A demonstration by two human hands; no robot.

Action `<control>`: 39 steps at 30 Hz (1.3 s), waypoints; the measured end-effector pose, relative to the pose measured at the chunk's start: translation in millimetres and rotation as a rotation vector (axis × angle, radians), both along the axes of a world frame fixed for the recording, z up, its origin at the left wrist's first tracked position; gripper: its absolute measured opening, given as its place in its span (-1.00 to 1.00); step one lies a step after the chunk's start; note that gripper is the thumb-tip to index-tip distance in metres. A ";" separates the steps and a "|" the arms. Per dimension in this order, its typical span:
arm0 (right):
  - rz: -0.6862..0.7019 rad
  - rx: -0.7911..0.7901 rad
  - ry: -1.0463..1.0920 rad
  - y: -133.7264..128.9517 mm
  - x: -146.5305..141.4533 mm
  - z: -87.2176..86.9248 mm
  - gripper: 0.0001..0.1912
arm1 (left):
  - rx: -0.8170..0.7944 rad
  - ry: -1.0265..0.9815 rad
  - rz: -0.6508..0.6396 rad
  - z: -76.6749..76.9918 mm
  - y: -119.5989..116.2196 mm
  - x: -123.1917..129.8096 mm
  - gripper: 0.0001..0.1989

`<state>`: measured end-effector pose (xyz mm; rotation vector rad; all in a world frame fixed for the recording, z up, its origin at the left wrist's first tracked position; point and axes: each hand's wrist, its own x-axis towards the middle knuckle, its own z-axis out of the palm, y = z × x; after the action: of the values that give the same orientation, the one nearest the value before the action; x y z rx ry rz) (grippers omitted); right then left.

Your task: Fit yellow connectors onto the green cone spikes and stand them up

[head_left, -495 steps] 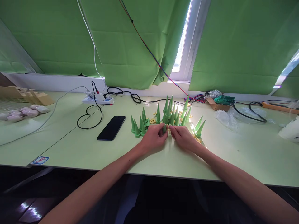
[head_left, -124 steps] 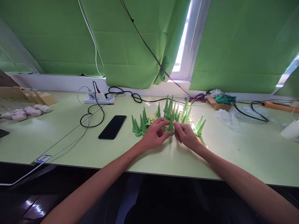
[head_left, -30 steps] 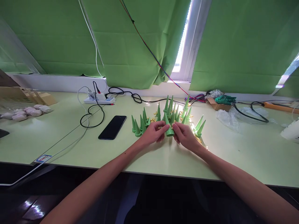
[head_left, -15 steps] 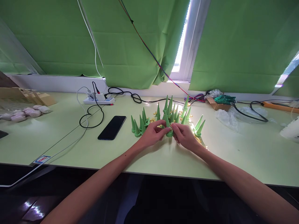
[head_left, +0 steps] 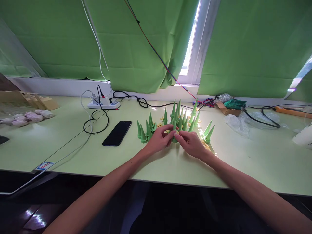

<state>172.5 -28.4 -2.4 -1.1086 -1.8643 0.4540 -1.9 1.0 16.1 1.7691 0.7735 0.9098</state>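
- Green blinds [head_left: 146, 48] fill the upper part of the frame, above our pale green table [head_left: 255, 169].
- At the centre, the thumb and fingers of our left hand [head_left: 159, 139] are bent closely round a green cone [head_left: 174, 126], its tip up.
- Our right hand [head_left: 192, 143] meets it from the other side, thumb and forefinger pinched nearly together at the cone's side; we cannot tell whether they grip some small piece there.
- Just behind our fingers, slightly right of centre, we have a cluster of upright cones [head_left: 180, 122].
- Near our left hand stands a smaller group of cones [head_left: 143, 136]; beyond our right wrist, two leaning cones [head_left: 208, 134] rise over scattered yellow pieces [head_left: 206, 145].
- Left of centre lies a dark phone [head_left: 117, 133], with a white power strip [head_left: 104, 104] above it.
- Towards the right we see a cardboard box [head_left: 229, 112] and crumpled clear plastic [head_left: 237, 126].
- Pale rounded objects [head_left: 35, 117] lie at middle left.
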 end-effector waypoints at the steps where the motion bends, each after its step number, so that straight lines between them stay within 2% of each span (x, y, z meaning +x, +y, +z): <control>1: 0.010 0.005 -0.013 0.2 0.2 -1.7 -0.47 | 0.002 0.002 -0.007 -0.4 0.4 0.1 -0.68; 11: 0.044 0.048 -0.108 0.2 0.6 -9.7 -0.48 | 0.016 0.033 -0.072 -1.0 0.3 1.9 -0.58; 22: 0.068 0.031 -0.212 -2.8 -0.9 -6.9 -0.50 | -0.013 0.082 -0.026 -2.6 -3.7 2.1 -0.57; 39: 0.083 -0.026 -0.240 -4.0 -0.8 -5.2 -0.52 | 0.074 0.133 -0.022 -4.5 -1.6 2.3 -0.58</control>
<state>171.7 -32.5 -7.6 -1.1472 -2.1247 0.4077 0.3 -0.6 11.6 1.9140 0.8124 0.8219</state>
